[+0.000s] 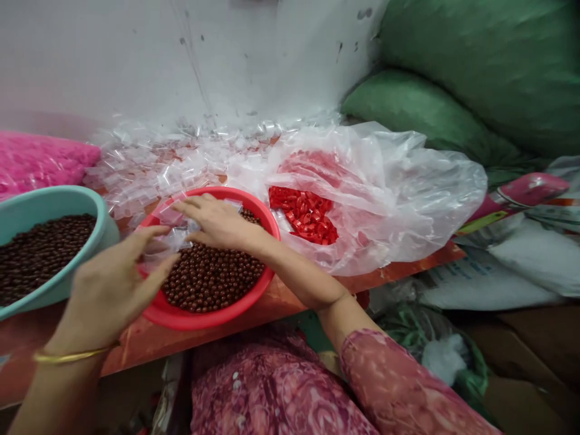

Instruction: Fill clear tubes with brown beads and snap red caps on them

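A red basin (212, 320) holds many small round brown balls (212, 278). Several small clear plastic packets (176, 238) lie in its left part, on top of the balls. Over those packets reaches my right hand (216, 221), palm down, its fingers stretched out and the thumb apart. My left hand (111, 287) is at the basin's left rim, slightly blurred, with thumb and fingers spread toward the same packets. No object shows clearly in either hand, though the right palm is hidden from view.
On the left stands a light-blue tub (102, 226) of similar balls, with a pink bag (45, 160) behind it. Clear packets (149, 163) are heaped along the wall. A clear plastic bag (389, 199) of red pieces (308, 214) lies right; green sacks (430, 109) rise beyond.
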Tool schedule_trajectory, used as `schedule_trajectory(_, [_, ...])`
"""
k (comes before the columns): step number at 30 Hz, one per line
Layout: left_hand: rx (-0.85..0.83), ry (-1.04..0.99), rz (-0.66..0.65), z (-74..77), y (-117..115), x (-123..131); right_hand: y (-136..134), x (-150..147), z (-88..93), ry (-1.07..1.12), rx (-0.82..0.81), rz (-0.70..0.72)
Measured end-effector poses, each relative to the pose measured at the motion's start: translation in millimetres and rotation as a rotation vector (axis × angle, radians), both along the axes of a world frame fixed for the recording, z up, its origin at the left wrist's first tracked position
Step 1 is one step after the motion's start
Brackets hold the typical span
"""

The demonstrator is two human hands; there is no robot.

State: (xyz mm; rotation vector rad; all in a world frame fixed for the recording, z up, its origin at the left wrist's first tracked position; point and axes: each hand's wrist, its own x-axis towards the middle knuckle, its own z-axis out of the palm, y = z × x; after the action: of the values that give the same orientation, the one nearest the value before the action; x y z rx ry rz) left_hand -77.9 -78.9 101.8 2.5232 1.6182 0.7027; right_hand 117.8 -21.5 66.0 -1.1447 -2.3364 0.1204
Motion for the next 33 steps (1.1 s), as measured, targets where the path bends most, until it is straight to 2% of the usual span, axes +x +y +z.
schedule_trajectory(2, [-0.048, 0.158, 0.042, -15.3, 0, 6, -6, 31, 0.5, 0.013, 0.020, -0.157])
schedule_trajectory(5, [-0.143, 0.303, 0.062, -44.3, -3, -1, -20, 106, -18.1, -0.084, -0.037, -0.465])
schedule_trajectory(8, [-0.190, 0.287, -0.057, -68.5, -6, -16, -34, 177, -48.6, -0.320, -0.233, -0.616])
schedule_trajectory(10, [-0.207, 0.231, -0.136, -77.9, -6, -23, -40, 204, -66.2, -0.421, -0.313, -0.650])
schedule_trajectory(13, [-0.261, 0.176, -0.152, -80.2, -3, -24, -41, 213, -82.6, -0.514, -0.320, -0.572])
schedule_trajectory(16, [-0.333, 0.180, -0.069, -72.3, -2, -17, -32, 204, -90.3, -0.581, -0.313, -0.495])
schedule_trajectory(21, [-0.286, 0.206, -0.067, -55.8, -4, -8, -18, 202, -96.7, -0.552, -0.297, -0.556])
schedule_trajectory(23, [-0.266, 0.263, -0.067, -51.5, -3, -8, -18, 205, -98.8, -0.442, -0.278, -0.676])
schedule_trajectory(24, [-0.266, 0.306, -0.065, -50.0, -3, -8, -18, 207, -99.6, -0.313, -0.273, -0.749])
schedule_trajectory(26, [-0.294, 0.401, -0.076, -48.6, -1, -7, -21, 207, -99.9, 0.093, -0.291, -0.829])
schedule_trajectory(28, [-0.341, 0.478, -0.102, -49.5, 2, -1, -27, 203, -97.1, 0.467, -0.322, -0.801])
schedule_trajectory(33, [-0.397, 0.515, -0.108, -61.6, 16, 32, -43, 175, -76.7, 1.021, -0.467, -0.670])
